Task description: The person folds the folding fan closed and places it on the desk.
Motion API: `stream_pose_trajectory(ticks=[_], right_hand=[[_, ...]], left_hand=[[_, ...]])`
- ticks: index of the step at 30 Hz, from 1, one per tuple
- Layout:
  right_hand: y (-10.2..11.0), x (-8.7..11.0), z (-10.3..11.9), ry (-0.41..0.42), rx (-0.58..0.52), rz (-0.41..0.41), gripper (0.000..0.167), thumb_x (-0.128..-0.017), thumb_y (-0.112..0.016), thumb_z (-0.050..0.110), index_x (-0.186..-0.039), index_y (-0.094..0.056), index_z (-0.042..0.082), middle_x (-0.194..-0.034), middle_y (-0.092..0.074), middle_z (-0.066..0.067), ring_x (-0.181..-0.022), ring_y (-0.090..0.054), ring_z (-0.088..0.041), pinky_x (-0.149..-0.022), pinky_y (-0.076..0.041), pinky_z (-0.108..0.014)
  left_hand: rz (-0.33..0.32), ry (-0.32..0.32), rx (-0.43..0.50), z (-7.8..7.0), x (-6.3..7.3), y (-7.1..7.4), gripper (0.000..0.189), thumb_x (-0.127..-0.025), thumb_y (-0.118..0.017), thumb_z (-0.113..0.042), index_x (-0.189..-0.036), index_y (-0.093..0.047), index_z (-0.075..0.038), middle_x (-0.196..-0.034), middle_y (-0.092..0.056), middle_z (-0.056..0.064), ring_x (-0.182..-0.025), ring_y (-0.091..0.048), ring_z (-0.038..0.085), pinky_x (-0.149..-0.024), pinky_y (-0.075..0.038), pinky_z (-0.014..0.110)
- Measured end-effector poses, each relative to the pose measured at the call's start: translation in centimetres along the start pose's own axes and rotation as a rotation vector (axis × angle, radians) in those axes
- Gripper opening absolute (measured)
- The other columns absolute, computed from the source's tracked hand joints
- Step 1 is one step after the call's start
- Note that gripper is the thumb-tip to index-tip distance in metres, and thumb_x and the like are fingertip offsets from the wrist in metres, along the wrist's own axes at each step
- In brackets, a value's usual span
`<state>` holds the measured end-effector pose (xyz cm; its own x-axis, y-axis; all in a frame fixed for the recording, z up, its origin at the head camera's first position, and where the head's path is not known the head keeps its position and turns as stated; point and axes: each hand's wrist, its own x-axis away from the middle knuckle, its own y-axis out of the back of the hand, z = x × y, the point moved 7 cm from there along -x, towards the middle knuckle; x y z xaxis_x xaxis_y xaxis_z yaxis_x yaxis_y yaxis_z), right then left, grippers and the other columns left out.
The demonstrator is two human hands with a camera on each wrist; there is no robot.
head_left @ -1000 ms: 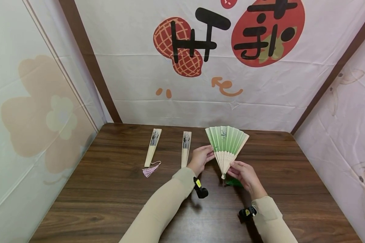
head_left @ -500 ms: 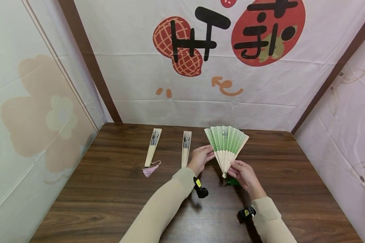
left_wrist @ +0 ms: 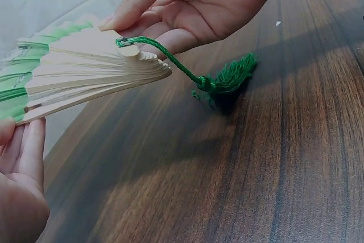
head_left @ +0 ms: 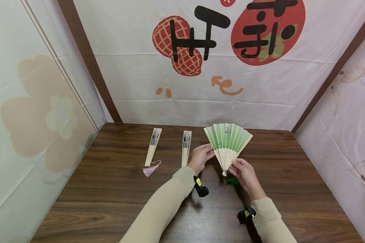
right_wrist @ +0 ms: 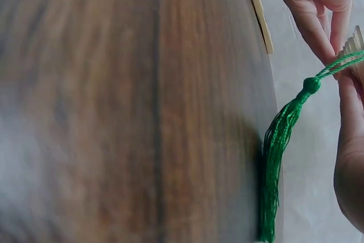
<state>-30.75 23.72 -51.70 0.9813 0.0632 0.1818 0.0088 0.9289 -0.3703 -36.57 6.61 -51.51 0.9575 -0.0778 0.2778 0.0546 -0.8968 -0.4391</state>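
A green folding fan with pale ribs is spread partway open, tilted above the table. My left hand pinches its left outer rib between thumb and fingers. On the other side, my right hand grips the right outer rib low down, near the pivot. From the pivot a green cord runs to a tassel, which hangs close over the wood in the left wrist view. In the right wrist view the tassel dangles below the fan's ribs, and most of the fan lies outside that frame.
Two folded fans lie on the brown wooden table: one fan with a pink tassel at the left, another fan just left of my left hand, its lower end hidden. A printed white cloth hangs behind the table.
The green fan has spread somewhat wider, its right edge moving outward to the right and its top rising slightly. Both hands keep their hold, and the right hand has shifted slightly upward.
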Motion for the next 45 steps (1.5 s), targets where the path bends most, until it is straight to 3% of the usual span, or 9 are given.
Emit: stream_pose_trajectory(ticks=[7, 20, 28, 36, 45], right_hand=[[-0.26, -0.05, 0.27, 0.030, 0.021, 0.025, 0.028, -0.103, -0.042, -0.003, -0.090, -0.060, 0.014, -0.085, -0.075, 0.005, -0.084, -0.072, -0.004, -0.076, -0.061, -0.020], [-0.45, 0.01, 0.24, -0.065, 0.047, -0.023, 0.024, -0.103, -0.046, 0.001, -0.088, -0.060, 0.011, -0.079, -0.074, 0.004, -0.079, -0.072, -0.006, -0.075, -0.062, -0.022], [-0.74, 0.14, 0.49, -0.067, 0.106, -0.014, 0.021, -0.104, -0.046, 0.001, -0.090, -0.060, 0.010, -0.082, -0.073, 0.004, -0.082, -0.072, -0.005, -0.076, -0.062, -0.022], [-0.73, 0.23, 0.30, -0.087, 0.096, -0.033, 0.021, -0.103, -0.048, 0.003, -0.089, -0.061, 0.010, -0.077, -0.073, 0.005, -0.077, -0.072, -0.004, -0.074, -0.062, -0.021], [-0.69, 0.20, 0.22, -0.096, 0.129, -0.045, 0.019, -0.104, -0.048, 0.003, -0.090, -0.060, 0.010, -0.078, -0.073, 0.007, -0.077, -0.071, -0.004, -0.074, -0.061, -0.020]], left_hand=[[0.015, 0.005, -0.001, -0.23, 0.15, -0.29, 0.035, -0.098, -0.058, -0.002, -0.131, -0.058, 0.008, -0.125, -0.063, 0.023, -0.106, -0.066, 0.024, -0.100, -0.056, 0.035], [0.000, -0.010, -0.057, -0.40, 0.18, -0.44, 0.034, -0.099, -0.059, -0.005, -0.131, -0.059, 0.007, -0.128, -0.062, 0.025, -0.110, -0.065, 0.028, -0.097, -0.058, 0.034], [-0.036, 0.003, -0.047, -0.35, 0.54, -0.33, 0.032, -0.098, -0.060, -0.005, -0.129, -0.062, 0.003, -0.129, -0.063, 0.022, -0.112, -0.065, 0.030, -0.097, -0.058, 0.034], [-0.043, -0.015, -0.052, -0.37, 0.69, -0.47, 0.030, -0.099, -0.061, -0.011, -0.125, -0.065, 0.004, -0.126, -0.066, 0.021, -0.105, -0.067, 0.025, -0.095, -0.059, 0.035], [-0.045, -0.025, -0.069, -0.23, 0.70, -0.43, 0.034, -0.097, -0.065, -0.016, -0.125, -0.065, 0.004, -0.128, -0.065, 0.020, -0.113, -0.065, 0.030, -0.097, -0.058, 0.036]])
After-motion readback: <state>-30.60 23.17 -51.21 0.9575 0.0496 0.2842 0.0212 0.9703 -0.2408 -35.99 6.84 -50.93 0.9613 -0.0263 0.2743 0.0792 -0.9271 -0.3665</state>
